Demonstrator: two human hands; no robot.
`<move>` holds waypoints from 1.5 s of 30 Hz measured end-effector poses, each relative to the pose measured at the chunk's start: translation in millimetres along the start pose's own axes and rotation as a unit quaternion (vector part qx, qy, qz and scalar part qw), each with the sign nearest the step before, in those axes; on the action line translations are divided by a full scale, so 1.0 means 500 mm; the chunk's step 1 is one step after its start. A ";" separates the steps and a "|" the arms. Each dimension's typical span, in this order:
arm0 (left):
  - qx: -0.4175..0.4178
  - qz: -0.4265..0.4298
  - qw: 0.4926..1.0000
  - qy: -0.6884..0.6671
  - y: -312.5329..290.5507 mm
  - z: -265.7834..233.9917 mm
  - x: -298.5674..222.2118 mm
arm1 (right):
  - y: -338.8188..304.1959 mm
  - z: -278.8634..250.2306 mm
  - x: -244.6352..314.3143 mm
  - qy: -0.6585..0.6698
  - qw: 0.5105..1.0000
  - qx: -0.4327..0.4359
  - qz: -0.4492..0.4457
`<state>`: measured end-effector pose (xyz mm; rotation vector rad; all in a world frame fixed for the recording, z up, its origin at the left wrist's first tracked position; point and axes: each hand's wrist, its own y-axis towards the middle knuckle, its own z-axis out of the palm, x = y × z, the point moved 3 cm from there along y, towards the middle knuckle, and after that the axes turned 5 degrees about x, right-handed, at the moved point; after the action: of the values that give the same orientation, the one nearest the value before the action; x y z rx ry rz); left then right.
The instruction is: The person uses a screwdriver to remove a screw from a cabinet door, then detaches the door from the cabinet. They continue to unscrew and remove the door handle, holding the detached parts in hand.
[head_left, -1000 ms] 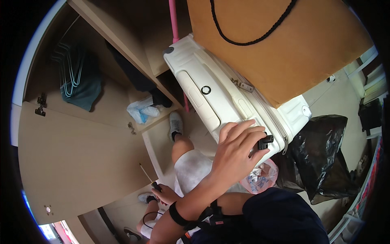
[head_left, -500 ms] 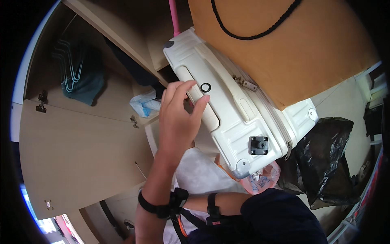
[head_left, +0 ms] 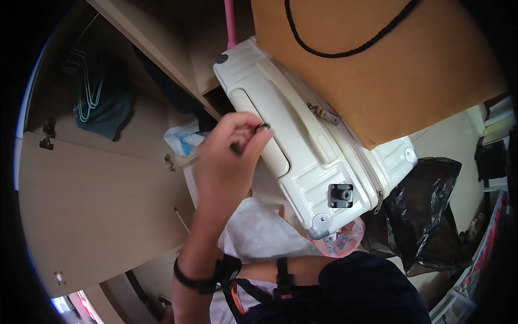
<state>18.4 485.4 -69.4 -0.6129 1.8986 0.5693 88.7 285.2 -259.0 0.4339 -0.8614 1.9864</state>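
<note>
My left hand (head_left: 229,156) is closed in a pinch above the side of a white hard-shell suitcase (head_left: 302,167). Between thumb and fingertips it grips a small black ring (head_left: 263,126), partly covered by the fingers. The suitcase's recessed side handle (head_left: 278,159) lies just beside the fingertips. A longer carry handle (head_left: 297,102) and a black square fitting (head_left: 341,195) are also on this face. My right forearm (head_left: 313,268) comes in from a dark sleeve and passes behind my left forearm, which hides my right hand.
A large brown bag (head_left: 388,81) with a black rope handle covers the suitcase's far right. A black plastic bag (head_left: 423,205) and a pink plastic bag (head_left: 340,240) are below it. At left are a cabinet door (head_left: 97,210) and wire hangers (head_left: 89,86). A pink pole (head_left: 230,21) rises behind.
My left hand has picked the black ring off the suitcase face, closing thumb and fingers on it. The hand has shifted slightly left and away from the side handle.
</note>
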 end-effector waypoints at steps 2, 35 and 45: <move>-0.042 0.067 0.994 -0.074 -0.076 -0.064 -0.050 | -0.051 0.030 0.064 0.019 0.999 0.025 -0.030; -0.339 -0.092 0.923 -0.159 -0.747 -0.358 0.181 | -0.468 -0.127 0.541 -0.764 0.341 -0.540 -0.093; -0.305 -0.121 0.912 -0.247 -0.752 -0.359 0.172 | -0.478 -0.146 0.544 -0.780 0.297 -0.526 -0.165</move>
<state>106.9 72.7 -124.6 -0.9798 1.1320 1.0553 147.9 585.4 -51.9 1.4867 -2.5260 -0.4647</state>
